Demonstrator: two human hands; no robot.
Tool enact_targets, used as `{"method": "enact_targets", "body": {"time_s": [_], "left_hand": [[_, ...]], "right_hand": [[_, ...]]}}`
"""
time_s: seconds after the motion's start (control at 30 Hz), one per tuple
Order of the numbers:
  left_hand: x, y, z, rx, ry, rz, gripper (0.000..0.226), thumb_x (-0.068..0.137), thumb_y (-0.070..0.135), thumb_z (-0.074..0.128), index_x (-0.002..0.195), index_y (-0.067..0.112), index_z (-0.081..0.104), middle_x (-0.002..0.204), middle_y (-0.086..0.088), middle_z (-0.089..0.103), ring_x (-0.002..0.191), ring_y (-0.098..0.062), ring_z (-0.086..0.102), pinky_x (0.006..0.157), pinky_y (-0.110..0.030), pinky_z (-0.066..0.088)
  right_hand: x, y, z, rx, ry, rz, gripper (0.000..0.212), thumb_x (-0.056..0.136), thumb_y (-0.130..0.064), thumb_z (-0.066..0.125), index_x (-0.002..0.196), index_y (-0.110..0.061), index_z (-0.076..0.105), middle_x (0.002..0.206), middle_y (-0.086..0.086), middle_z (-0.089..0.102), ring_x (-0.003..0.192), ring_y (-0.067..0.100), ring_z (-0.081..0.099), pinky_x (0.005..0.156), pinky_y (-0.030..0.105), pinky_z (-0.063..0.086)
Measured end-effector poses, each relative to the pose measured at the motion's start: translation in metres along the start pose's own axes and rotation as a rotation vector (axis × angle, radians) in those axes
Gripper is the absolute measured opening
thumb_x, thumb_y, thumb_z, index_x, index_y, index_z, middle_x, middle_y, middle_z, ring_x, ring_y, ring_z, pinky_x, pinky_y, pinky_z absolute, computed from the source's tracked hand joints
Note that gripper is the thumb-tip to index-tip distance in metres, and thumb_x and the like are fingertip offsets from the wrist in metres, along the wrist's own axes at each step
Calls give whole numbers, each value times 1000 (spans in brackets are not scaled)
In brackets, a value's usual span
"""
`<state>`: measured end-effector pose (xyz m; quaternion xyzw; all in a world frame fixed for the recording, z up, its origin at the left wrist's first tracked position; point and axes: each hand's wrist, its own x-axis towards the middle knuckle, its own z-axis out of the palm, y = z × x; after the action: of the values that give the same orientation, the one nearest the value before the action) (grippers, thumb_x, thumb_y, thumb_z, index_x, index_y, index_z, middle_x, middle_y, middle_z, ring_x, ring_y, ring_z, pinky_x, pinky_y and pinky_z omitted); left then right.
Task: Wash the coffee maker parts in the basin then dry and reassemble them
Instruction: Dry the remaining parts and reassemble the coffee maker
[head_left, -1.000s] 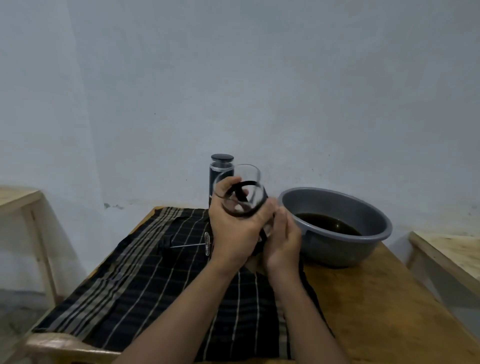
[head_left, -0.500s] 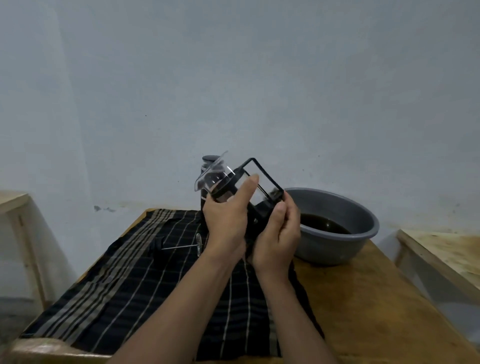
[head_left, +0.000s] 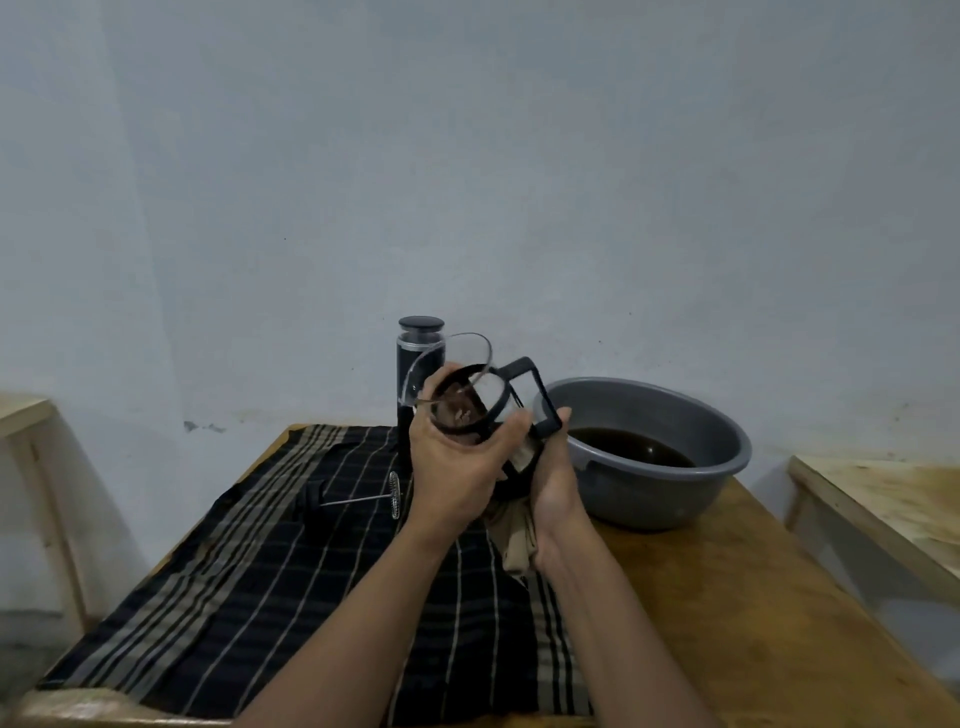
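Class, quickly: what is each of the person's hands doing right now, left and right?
Left hand: closed round the glass carafe.
Right hand: closed on the carafe's black handle, with a beige cloth bunched under it.

The cloth (head_left: 260, 597) is black, crossed by thin white lines, with beige bands along one edge. The basin (head_left: 649, 499) is grey; its liquid (head_left: 634, 449) is dark brown. The carafe (head_left: 483, 400) — clear glass, black frame. The table (head_left: 727, 597) — honey-brown wood. The wall (head_left: 467, 182) is pale blue-grey.

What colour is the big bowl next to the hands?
The basin is grey, with dark brown liquid inside. The head view shows it clearly.
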<state>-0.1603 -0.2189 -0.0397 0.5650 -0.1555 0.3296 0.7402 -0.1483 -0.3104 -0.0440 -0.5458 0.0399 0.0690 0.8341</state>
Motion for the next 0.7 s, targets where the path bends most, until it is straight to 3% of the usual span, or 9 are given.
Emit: {"method": "enact_targets", "body": {"time_s": [0.07, 0.17, 0.3, 0.37, 0.47, 0.53, 0.6, 0.7], "left_hand": [[-2, -5, -3, 152, 15, 66, 73, 72, 3, 91, 132, 9, 51, 103, -5, 72, 99, -18, 74, 89, -31, 60], [-2, -11, -7, 217, 35, 140, 76, 70, 19, 95, 132, 20, 52, 107, -16, 68, 100, -29, 72, 91, -47, 60], [5, -14, -9, 145, 3, 143, 75, 68, 28, 96, 130, 25, 54, 113, -26, 63, 103, -42, 68, 92, -59, 56], [7, -11, -13, 207, -21, 196, 72, 69, 27, 95, 130, 22, 56, 120, -18, 61, 111, -37, 66, 97, -55, 55], [12, -14, -26, 474, -84, 327, 68, 69, 33, 92, 127, 28, 55, 129, 5, 53, 122, -23, 57, 104, -40, 51], [14, -17, -34, 627, -126, 327, 73, 68, 35, 91, 128, 38, 50, 130, 11, 51, 123, -16, 51, 105, -31, 45], [14, -21, -36, 757, -166, 267, 76, 66, 34, 92, 131, 33, 52, 131, 11, 51, 121, -13, 47, 104, -30, 43], [13, -25, -33, 832, -193, 191, 82, 64, 42, 90, 136, 28, 54, 130, 11, 55, 119, -16, 49, 100, -39, 48]], "right_hand": [[-2, -1, 5, -56, 117, 8, 67, 98, -70, 38, 116, -14, 71, 107, 14, 75, 102, 32, 70, 95, 48, 57], [-2, 0, 2, -114, 141, 3, 47, 103, -49, 46, 102, -11, 74, 93, 13, 77, 91, 31, 72, 85, 43, 59], [-1, 2, -15, 175, 90, 17, 55, 90, -57, 63, 116, -9, 72, 108, 15, 77, 105, 33, 72, 98, 50, 53], [-2, -5, -20, 309, 121, -9, 54, 89, -57, 64, 117, -11, 70, 106, 12, 77, 100, 29, 73, 85, 43, 54], [-8, -35, -29, 376, 145, -275, 33, 87, -30, 64, 112, -9, 64, 100, 9, 66, 79, 16, 65, 67, 33, 51], [-21, -58, -24, 342, 88, -495, 36, 91, -7, 53, 127, -8, 52, 102, 11, 60, 70, 11, 62, 60, 26, 53], [-37, -76, -12, 179, 116, -685, 43, 95, 9, 49, 129, -16, 40, 105, 5, 58, 68, 2, 65, 59, 19, 54], [-49, -78, 1, -287, 107, -963, 41, 93, 2, 65, 119, -19, 42, 105, -4, 56, 77, -8, 65, 64, 10, 52]]}}
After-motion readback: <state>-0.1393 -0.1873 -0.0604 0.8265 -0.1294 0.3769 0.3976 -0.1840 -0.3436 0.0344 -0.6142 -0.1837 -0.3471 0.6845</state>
